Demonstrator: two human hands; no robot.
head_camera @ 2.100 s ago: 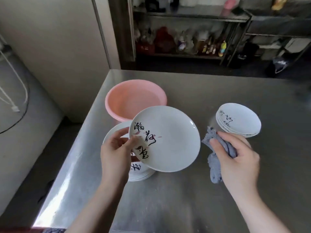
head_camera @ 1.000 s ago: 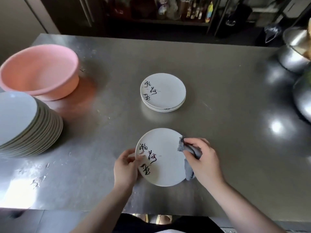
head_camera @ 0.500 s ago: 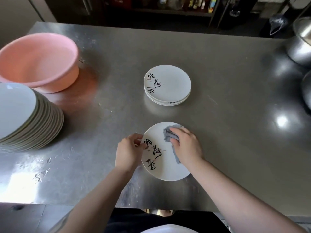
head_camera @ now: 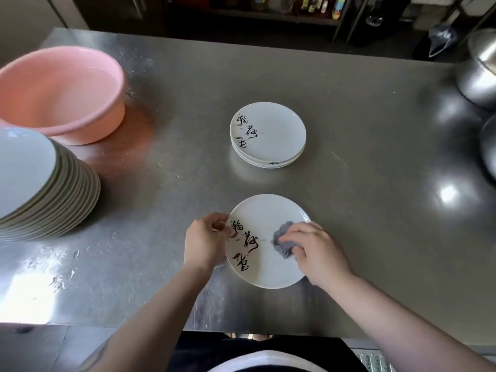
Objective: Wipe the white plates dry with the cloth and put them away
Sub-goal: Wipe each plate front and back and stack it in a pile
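A white plate (head_camera: 264,218) with black brush lettering sits near the front edge of the steel table (head_camera: 349,183). My left hand (head_camera: 204,242) pinches its left rim. My right hand (head_camera: 315,249) grips a bunched grey cloth (head_camera: 283,241) and presses it on the plate's right half. Farther back stands a short stack of the same lettered plates (head_camera: 268,134). A tall stack of white plates (head_camera: 40,183) fills the left edge.
A pink plastic basin (head_camera: 61,89) stands at the back left, behind the tall stack. Steel pots (head_camera: 480,73) crowd the right edge. Dark shelving with bottles runs behind the table. Bare steel lies between the two lettered plate groups.
The plate came down from in front of me to the table's front. My right hand with the cloth slid from the plate's upper middle to its right side.
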